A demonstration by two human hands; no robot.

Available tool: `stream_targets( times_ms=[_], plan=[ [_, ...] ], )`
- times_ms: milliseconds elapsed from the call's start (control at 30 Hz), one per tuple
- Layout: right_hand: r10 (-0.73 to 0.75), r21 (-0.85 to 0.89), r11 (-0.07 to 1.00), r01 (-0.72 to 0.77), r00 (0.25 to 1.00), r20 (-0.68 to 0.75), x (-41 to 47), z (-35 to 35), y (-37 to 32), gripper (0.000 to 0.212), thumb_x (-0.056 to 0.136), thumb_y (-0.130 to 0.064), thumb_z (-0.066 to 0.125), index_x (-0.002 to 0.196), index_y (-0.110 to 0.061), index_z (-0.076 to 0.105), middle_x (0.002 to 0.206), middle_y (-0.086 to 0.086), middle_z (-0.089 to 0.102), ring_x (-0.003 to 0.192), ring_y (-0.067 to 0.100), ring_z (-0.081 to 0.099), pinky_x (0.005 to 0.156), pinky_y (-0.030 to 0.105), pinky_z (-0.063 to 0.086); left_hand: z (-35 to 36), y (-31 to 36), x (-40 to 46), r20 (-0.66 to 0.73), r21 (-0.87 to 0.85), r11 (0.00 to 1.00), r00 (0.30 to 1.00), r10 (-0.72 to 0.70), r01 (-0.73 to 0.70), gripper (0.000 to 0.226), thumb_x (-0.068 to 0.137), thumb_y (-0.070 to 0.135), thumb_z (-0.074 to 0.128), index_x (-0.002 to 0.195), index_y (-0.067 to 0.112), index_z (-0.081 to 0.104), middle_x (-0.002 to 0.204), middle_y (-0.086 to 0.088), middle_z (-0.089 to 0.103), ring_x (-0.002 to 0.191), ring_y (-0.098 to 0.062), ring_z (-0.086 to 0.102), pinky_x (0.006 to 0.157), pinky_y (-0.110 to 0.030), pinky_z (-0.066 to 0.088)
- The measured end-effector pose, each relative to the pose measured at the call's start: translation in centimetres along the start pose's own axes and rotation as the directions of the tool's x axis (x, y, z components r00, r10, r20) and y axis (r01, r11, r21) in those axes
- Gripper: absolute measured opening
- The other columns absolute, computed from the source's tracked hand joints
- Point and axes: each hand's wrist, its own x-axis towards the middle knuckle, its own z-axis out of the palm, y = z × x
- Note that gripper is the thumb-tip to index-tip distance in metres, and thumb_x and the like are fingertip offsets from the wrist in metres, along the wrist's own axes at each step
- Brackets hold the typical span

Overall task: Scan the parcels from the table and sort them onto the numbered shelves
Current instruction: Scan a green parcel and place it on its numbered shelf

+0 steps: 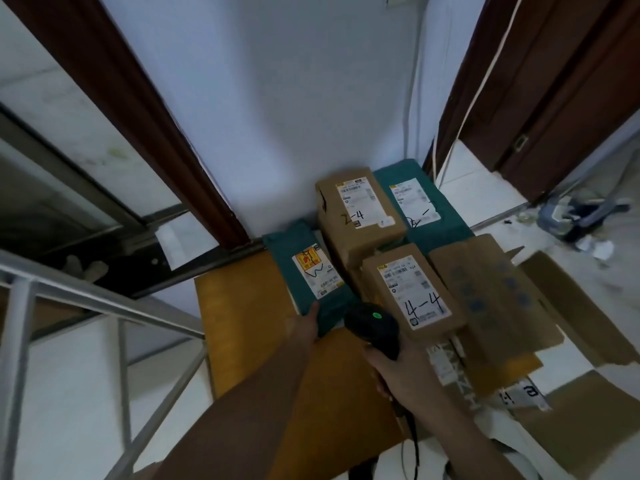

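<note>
Nearest, the right hand [398,372] is curled round the grip of a black barcode scanner [372,327], whose green light glows on top and whose cable trails down toward the near edge. Just left of it, the left hand [304,323] reaches forward with its fingers on the near end of a teal parcel [311,275]; whether they merely touch the wrapping or pinch it cannot be told, since the fingertips lie on or under its edge. That teal parcel lies flat on the yellow-brown bench [242,323], label up, with a red-and-yellow sticker and a black scribble on it. To the right, touching the scanner's head, sits a brown box marked 4-4 [412,289], and beyond that to the right lie flattened cardboard sheets [491,289]. Farther back stands a brown box marked 2-4 [356,209], with a second teal parcel [426,206] just beside it against the white wall. The step in hand looks like scanning: the left hand is steadying or drawing out the teal parcel while the scanner is brought to bear. The next move probably calls for tipping the scanner's head left toward the barcode low on that label, then lifting the parcel clear for its shelf. No numbered shelves are in view here.
</note>
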Motion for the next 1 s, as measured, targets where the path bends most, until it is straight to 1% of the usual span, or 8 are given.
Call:
stream_targets(
  times_ms=[100, 300, 367, 467, 600, 800, 867, 1000],
  plan=[
    [0.006, -0.011, 1.000, -0.006, 1.000, 0.019, 0.7, -0.3, 0.0, 0.006, 0.095, -0.015, 0.065, 0.094, -0.012, 0.060, 0.064, 0.010, 0.055, 0.044, 0.013, 0.052, 0.044, 0.022, 0.045, -0.5, -0.6, 0.7, 0.065, -0.165, 0.984, 0.996, -0.060, 0.070, 0.050, 0.090, 0.041, 0.081, 0.116, 0.002, 0.065, 0.111, -0.016, 0.072, 0.099, -0.035, 0.071, 0.089, -0.049, 0.062],
    [0.003, -0.033, 0.999, 0.000, 0.998, 0.070, 1.5, 0.5, -0.9, 0.008, 0.097, -0.016, 0.064, 0.093, -0.014, 0.057, 0.055, 0.004, 0.051, 0.039, 0.012, 0.049, 0.041, 0.023, 0.043, -5.0, -2.0, -0.1, 0.109, -0.434, 0.888, 0.987, -0.114, 0.151, 0.046, 0.083, 0.024, 0.087, 0.119, 0.003, 0.068, 0.114, -0.018, 0.075, 0.102, -0.034, 0.074, 0.074, -0.041, 0.064],
    [0.011, -0.039, 0.999, -0.007, 0.995, 0.095, 1.7, 1.1, -1.2, 0.012, 0.097, -0.016, 0.063, 0.088, -0.014, 0.055, 0.055, 0.004, 0.050, 0.040, 0.014, 0.049, 0.043, 0.024, 0.044, -6.8, -2.5, -0.5, 0.095, -0.464, 0.873, 0.988, -0.120, 0.151, 0.048, 0.083, 0.025, 0.087, 0.121, 0.004, 0.068, 0.116, -0.017, 0.075, 0.105, -0.033, 0.073, 0.072, -0.039, 0.063],
    [0.009, -0.104, 0.995, 0.002, 0.994, 0.109, 1.6, 2.0, -1.4, 0.023, 0.097, -0.021, 0.063, 0.079, -0.012, 0.053, 0.054, 0.005, 0.050, 0.042, 0.015, 0.050, 0.045, 0.024, 0.045, -9.4, -3.3, -1.0, 0.038, -0.532, 0.841, 0.995, -0.091, 0.097, 0.040, 0.088, 0.018, 0.081, 0.122, 0.003, 0.066, 0.120, -0.018, 0.073, 0.110, -0.033, 0.068, 0.084, -0.042, 0.058],
    [-0.031, -0.165, 0.985, 0.048, 0.994, 0.101, 1.5, 3.1, -1.5, 0.025, 0.094, -0.022, 0.065, 0.077, -0.010, 0.053, 0.056, 0.010, 0.049, 0.046, 0.020, 0.051, 0.046, 0.027, 0.044, -12.1, -3.6, -1.9, 0.011, -0.661, 0.749, 0.999, -0.052, 0.046, 0.045, 0.089, 0.007, 0.077, 0.130, 0.003, 0.061, 0.125, -0.020, 0.070, 0.109, -0.034, 0.067, 0.076, -0.043, 0.057],
    [-0.056, -0.171, 0.982, 0.075, 0.992, 0.116, 0.4, 4.5, -1.8, 0.018, 0.095, -0.020, 0.065, 0.080, -0.014, 0.057, 0.055, 0.005, 0.051, 0.044, 0.014, 0.051, 0.045, 0.023, 0.045, -15.6, -2.3, -3.1, -0.030, -0.683, 0.730, 0.999, 0.020, -0.035, 0.035, 0.088, 0.017, 0.078, 0.121, 0.012, 0.066, 0.115, -0.015, 0.076, 0.107, -0.034, 0.071, 0.082, -0.047, 0.060],
    [-0.066, -0.170, 0.982, 0.087, 0.990, 0.125, -0.3, 4.9, -1.9, 0.017, 0.095, -0.018, 0.064, 0.081, -0.013, 0.056, 0.054, 0.003, 0.050, 0.043, 0.013, 0.049, 0.045, 0.022, 0.044, -16.9, -1.6, -2.8, 0.021, -0.630, 0.777, 0.999, 0.044, -0.021, 0.037, 0.092, 0.023, 0.072, 0.125, 0.010, 0.065, 0.116, -0.018, 0.077, 0.108, -0.040, 0.072, 0.083, -0.049, 0.061],
    [-0.068, -0.131, 0.988, 0.087, 0.988, 0.140, -1.5, 5.4, -1.7, 0.012, 0.096, -0.016, 0.063, 0.087, -0.013, 0.056, 0.049, -0.002, 0.053, 0.043, 0.014, 0.051, 0.045, 0.023, 0.044, -18.8, -0.2, -1.9, 0.173, -0.378, 0.926, 0.982, 0.073, -0.002, 0.048, 0.095, 0.038, 0.060, 0.129, 0.004, 0.066, 0.113, -0.021, 0.076, 0.098, -0.037, 0.072, 0.078, -0.043, 0.057]
  ],
)
